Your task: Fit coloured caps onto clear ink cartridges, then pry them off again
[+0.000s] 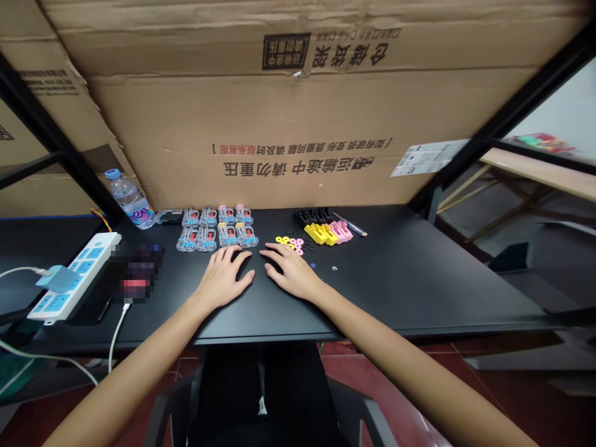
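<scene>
My left hand (226,276) lies flat on the black table (261,310), fingers apart, holding nothing. Just beyond its fingertips stand several clear plastic assemblies (207,238) with blue and red parts, some with pink or yellow pieces on top. My right hand (291,268) also rests palm down with spread fingers and nothing in it. Small yellow and pink rings (296,243) lie right by its fingertips, with a few black ones among them. Behind these sit black moulded parts (311,215), yellow moulded parts (320,233) and pink moulded parts (342,231).
A pen-like tool (351,225) lies right of the moulded parts. At left are a water bottle (133,200), a white power strip (77,276) with a blue plug, and a blurred-out phone-like device (139,270) on a white cable. A cardboard wall (288,112) closes off the back.
</scene>
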{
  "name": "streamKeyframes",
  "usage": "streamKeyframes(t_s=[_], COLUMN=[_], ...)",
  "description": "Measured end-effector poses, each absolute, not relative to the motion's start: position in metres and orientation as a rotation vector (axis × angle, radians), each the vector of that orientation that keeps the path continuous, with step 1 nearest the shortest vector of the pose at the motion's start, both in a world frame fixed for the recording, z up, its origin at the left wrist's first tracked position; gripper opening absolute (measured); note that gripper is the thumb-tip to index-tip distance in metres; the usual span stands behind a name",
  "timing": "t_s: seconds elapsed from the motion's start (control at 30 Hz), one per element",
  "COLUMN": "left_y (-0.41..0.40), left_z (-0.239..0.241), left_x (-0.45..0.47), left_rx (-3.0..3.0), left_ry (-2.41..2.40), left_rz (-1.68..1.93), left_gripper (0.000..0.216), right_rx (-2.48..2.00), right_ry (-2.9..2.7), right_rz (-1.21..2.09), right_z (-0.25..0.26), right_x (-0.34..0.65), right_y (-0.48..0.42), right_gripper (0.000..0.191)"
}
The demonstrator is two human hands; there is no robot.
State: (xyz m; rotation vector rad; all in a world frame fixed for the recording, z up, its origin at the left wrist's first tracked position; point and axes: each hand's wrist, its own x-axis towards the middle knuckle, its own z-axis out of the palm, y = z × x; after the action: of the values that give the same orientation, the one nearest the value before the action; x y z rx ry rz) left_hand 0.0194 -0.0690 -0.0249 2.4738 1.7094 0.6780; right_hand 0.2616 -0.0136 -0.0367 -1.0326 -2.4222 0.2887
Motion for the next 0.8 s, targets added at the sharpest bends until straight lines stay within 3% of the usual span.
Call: streamKeyframes(t_s=[0.8], left_y=[-0.0671], left_z=[-0.0284], left_x=[0.0186], left_rx=[2.481], left_ry=[1.773], left_rz=[0.66], left_gripper=[0.043], right_rx=[-1.04], right_ry=[-2.437], right_rz=[0.213], right_z=[-0.0382], right_x=[0.2582], right_y=[-0.0118], right_gripper=[0.041])
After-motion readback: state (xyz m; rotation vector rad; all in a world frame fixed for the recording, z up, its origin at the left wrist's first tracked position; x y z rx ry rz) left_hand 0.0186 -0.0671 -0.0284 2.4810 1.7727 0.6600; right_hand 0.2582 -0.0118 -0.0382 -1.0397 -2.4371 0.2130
